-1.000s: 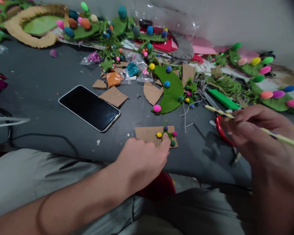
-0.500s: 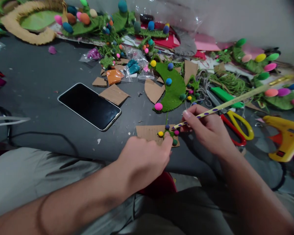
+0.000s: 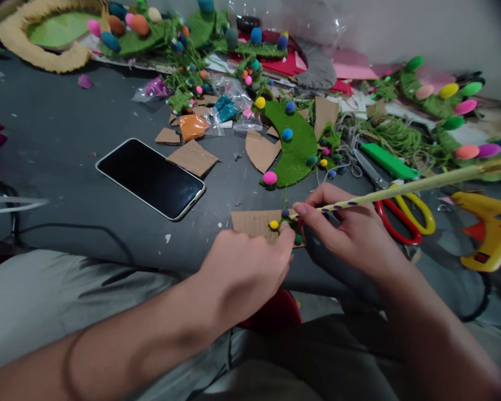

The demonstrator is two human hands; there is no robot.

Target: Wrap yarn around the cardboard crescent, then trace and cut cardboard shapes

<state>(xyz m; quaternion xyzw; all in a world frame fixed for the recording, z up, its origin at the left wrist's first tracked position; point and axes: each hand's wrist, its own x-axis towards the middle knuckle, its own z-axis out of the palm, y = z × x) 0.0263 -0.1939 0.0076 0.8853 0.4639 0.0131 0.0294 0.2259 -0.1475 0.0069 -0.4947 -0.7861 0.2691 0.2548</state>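
My left hand (image 3: 248, 267) is curled, its index finger pressing a small green star (image 3: 283, 221) down on a strip of corrugated cardboard (image 3: 250, 220). Small coloured balls sit on the star's points, one yellow, one dark blue, one dark green. My right hand (image 3: 346, 228) is closed on a pale yellow pencil with purple spots (image 3: 384, 193), slanting up to the right. The pencil's lower end is at the star's edge, close to my left fingertip. A green string runs from the star up to a green felt crescent (image 3: 296, 145) with coloured balls along its edges.
A phone (image 3: 150, 179) lies at left beside cardboard scraps (image 3: 194, 157). At right are scissors (image 3: 404, 214), a green comb (image 3: 390, 160) and a yellow glue gun (image 3: 490, 228). Decorated green pieces, yarn (image 3: 401, 136) and small bags (image 3: 193, 127) crowd the back.
My right hand has shifted slightly left, and the pencil lies flatter, its far end lower and further right. My left hand stays pressed on the star.
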